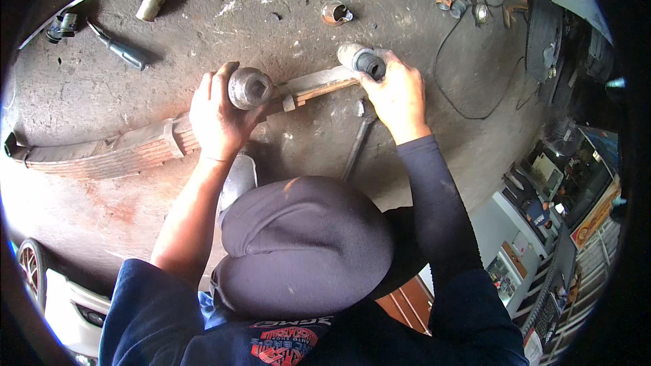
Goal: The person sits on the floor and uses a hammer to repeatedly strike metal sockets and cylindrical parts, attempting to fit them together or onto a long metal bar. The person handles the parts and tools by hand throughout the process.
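Observation:
My left hand point(218, 118) is wrapped round a thick, worn metal socket point(249, 89) with a square hole in the end facing up. It is just above a long, rusty leaf spring point(112, 154) that lies on the floor. My right hand point(400, 98) grips a grey metal cylinder point(354, 54) with a dark, hollow end, beside the spring's right end. A metal bar or wrench point(357, 149) lies on the floor below that hand, its lower end hidden behind my knee.
Beyond the spring lie a screwdriver-like tool point(119, 47), a thick metal bar point(154, 1) and several loose bushings, one being a rusty sleeve point(336, 13). A black cable point(441, 54) curves at the right near a tire point(544, 34). A white car point(71, 312) stands at lower left.

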`<state>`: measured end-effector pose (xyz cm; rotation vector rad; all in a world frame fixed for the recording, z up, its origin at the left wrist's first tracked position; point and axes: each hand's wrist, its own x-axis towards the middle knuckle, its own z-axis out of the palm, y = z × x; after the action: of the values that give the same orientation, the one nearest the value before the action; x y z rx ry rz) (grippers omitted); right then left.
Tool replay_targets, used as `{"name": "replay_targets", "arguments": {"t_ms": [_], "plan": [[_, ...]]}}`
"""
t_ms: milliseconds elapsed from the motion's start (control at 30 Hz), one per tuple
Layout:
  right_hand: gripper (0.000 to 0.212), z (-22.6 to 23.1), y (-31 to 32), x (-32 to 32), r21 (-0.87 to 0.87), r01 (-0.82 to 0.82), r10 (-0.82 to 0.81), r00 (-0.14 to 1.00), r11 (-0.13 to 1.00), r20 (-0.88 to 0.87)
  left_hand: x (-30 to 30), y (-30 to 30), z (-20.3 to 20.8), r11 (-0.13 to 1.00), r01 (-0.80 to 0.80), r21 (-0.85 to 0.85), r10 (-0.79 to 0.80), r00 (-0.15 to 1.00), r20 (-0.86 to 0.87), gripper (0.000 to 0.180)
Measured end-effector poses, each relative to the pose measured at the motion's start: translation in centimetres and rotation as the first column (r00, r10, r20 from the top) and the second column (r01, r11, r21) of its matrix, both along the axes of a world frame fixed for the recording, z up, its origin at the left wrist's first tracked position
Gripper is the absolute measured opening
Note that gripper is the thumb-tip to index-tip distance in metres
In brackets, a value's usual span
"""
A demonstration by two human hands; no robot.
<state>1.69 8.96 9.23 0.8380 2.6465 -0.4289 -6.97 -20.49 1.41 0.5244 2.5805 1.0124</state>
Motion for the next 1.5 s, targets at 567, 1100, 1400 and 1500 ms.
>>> {"name": "replay_targets", "arguments": {"t_ms": [567,1100,1400,1500], "plan": [[0.033,-0.9,4.0,1.1,-0.532,0.346,-0.393,0.919,0.773,0.027,-0.1,0.0,-0.1,0.999,0.038,-0.035,-0.039,0.999,-0.036,0.084],[0.055,-2.7,6.3,2.9,-0.538,0.412,-0.444,0.893,0.735,0.077,-1.1,3.6,1.5,0.976,0.121,0.180,-0.141,0.985,0.102,0.075],[0.088,-7.2,-6.8,24.1,-0.105,0.614,-0.615,0.788,0.782,0.030,2.0,12.7,1.1,0.898,0.061,0.435,-0.179,0.956,0.235,0.060],[0.072,-10.4,-9.8,28.5,-0.203,0.576,-0.590,0.807,0.792,-0.011,4.1,10.7,0.5,0.982,0.154,0.107,-0.153,0.988,-0.018,0.068]]}}
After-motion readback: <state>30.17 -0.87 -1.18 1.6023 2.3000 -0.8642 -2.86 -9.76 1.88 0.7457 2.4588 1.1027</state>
